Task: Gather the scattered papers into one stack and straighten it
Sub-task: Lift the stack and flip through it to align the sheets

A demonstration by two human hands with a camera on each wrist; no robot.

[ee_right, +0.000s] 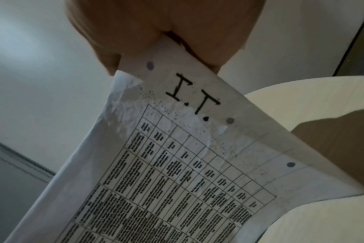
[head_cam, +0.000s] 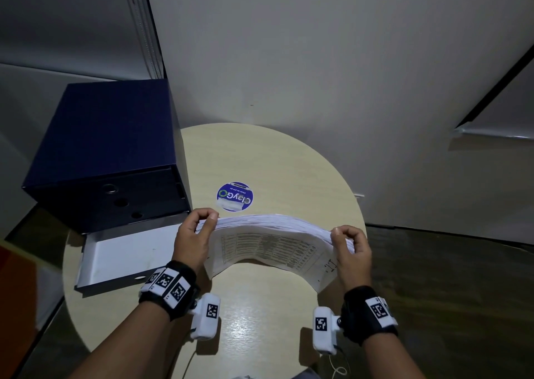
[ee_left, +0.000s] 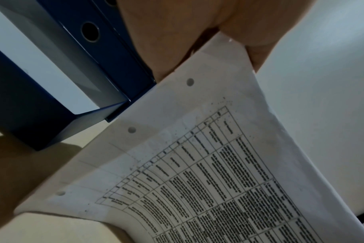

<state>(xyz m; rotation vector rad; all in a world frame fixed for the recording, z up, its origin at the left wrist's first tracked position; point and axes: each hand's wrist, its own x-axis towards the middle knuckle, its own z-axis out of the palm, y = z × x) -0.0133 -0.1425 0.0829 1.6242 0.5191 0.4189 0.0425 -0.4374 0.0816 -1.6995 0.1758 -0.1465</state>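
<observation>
A thick stack of printed papers (head_cam: pixel 268 242) is held up on edge above the round table, bowed so its middle arches upward. The facing sheet carries a printed grid of text and punched holes (ee_left: pixel 197 172) (ee_right: pixel 177 164). My left hand (head_cam: pixel 196 234) pinches the stack's left end, thumb on top and fingers behind. My right hand (head_cam: pixel 351 248) pinches the right end the same way. The lower edge of the stack hangs just over the tabletop; whether it touches is not clear. In both wrist views the fingertips are hidden behind the paper.
The round beige table (head_cam: pixel 260 306) carries a blue round sticker (head_cam: pixel 234 196) beyond the stack. A dark blue file box (head_cam: pixel 107 153) stands at the left, with an open blue binder or tray (head_cam: pixel 121 257) lying in front of it. Grey walls rise behind.
</observation>
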